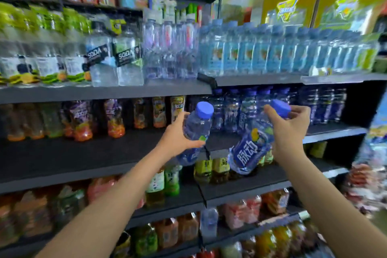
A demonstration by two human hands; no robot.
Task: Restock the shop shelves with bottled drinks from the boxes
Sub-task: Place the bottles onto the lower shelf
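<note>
left hand (178,136) gripped tilted bottle (195,130) | right hand (290,130) gripped second bottle (251,151) by neck | before shelf (83,153)

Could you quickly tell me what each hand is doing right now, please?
Left hand: grips a blue-capped bottle by its body.
Right hand: holds a second blue-capped bottle near its neck.
</note>
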